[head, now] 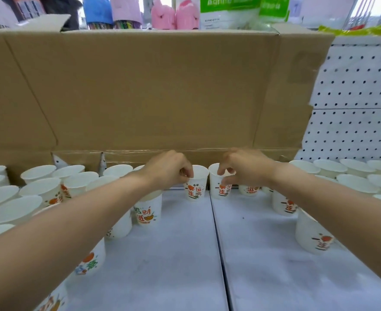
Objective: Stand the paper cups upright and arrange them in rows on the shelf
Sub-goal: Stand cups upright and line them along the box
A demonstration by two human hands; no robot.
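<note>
**Paper cups (196, 189) upright, one pinched in each hand**

Two cups stand side by side at the back middle of the white shelf (185, 261), just in front of the one large cardboard box (151, 90). Both have the mouth up and the long axis vertical, with the orange-and-black print facing the camera. They sit close together but apart, on either side of the seam between the two shelf panels.

The left hand (169, 169) pinches the near rim of the left-hand cup (195, 194) between thumb and forefinger, and its other fingers are curled in. The right hand (245, 167) pinches the right-hand cup (217, 189). Its forefinger is hooked over the rim, its thumb is on the outer wall, and the remaining fingers are bent.

More cups flank the pair, and every one in view stands mouth up. The left cluster (39, 189) is tightly packed and holds more than ten. The right cluster (329, 168) also holds more than ten, set in loose rows before the white pegboard (353, 97). The forearms cover some cups, so an exact total cannot be counted.
</note>
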